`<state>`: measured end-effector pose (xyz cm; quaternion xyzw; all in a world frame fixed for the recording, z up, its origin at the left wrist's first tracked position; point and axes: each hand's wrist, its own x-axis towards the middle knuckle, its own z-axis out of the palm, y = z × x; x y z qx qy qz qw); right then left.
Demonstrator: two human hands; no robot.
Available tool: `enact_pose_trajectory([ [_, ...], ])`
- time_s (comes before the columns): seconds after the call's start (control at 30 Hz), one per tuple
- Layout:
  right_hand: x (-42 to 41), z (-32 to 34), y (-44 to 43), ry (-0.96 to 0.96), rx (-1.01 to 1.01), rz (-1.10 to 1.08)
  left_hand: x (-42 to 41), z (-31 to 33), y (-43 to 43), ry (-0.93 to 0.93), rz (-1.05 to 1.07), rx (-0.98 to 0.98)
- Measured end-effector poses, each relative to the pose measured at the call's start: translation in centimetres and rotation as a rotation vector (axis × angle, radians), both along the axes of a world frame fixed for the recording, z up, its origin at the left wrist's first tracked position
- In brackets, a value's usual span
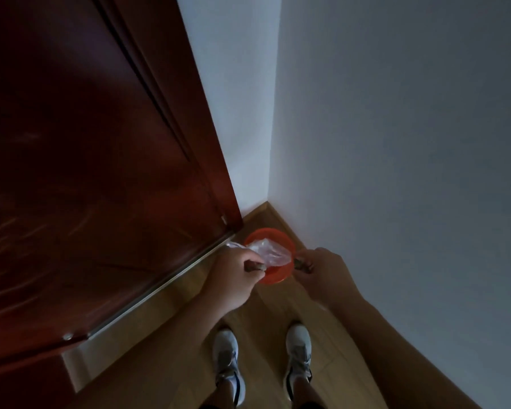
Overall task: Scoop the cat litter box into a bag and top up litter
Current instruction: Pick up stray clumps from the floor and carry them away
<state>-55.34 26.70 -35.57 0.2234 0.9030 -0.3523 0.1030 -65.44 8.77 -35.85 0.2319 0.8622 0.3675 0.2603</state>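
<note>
Setting: dim corner where two pale walls [396, 143] meet, wooden floor [165, 364] below, and the person standing over it, looking straight down.
Bag: thin clear plastic bag [270, 250], held in the air directly above an orange bin [281, 277] in the corner.
Left hand: left hand [233, 276] is clenched on the bag's near-left edge, a loose tail of film trailing out towards the door.
Right hand: right hand [319, 273] pinches the opposite edge; fingers closed, the film between the two hands crumpled rather than spread.
Handling: looks featherlight, floppy and a bit slippery, so it probably wants gripping at the rim on both sides and pulling apart to open the mouth; too sharp a tug could tear film this thin.
Stage: apparently readying the bag; no litter box or scoop in view, so scooping seems not yet begun.
Surroundings: dark red door [86, 172] close on the left, its metal bottom strip just beside the bin.
Obstacles: tight corner, door and wall hemming in both elbows; grey trainers [298, 358] planted near the bin.
</note>
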Motion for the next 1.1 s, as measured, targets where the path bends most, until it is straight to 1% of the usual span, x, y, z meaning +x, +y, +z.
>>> enact_pose_trajectory([
  [0.1, -1.0, -4.2, -0.5, -0.002, 0.002, -0.021, -1.2, -4.4, 0.5, -0.028, -0.043, -0.013],
  [0.37, -3.0, -17.4, -0.3, -0.074, -0.054, -0.086, -3.3, -17.9, 2.5, -0.061, -0.050, -0.047],
  [0.5, -4.5, -23.8, 0.2, -0.079, -0.061, -0.070, -3.7, -24.7, 3.8, -0.069, -0.047, -0.060],
  [0.63, -5.9, -29.0, 0.1, -0.113, -0.045, -0.044, -4.3, -29.9, 4.4, -0.086, -0.029, -0.049],
  [0.9, -8.2, -34.2, 0.7, -0.121, -0.067, -0.136, -5.8, -35.9, 5.4, -0.057, 0.040, -0.038],
  [1.03, -9.1, -35.3, 0.7, -0.094, -0.084, -0.207, -6.1, -37.5, 6.0, -0.085, 0.127, -0.017],
  [1.1, -9.2, -35.6, 0.6, -0.059, -0.088, -0.239, -6.3, -38.0, 5.9, -0.144, 0.162, 0.013],
])
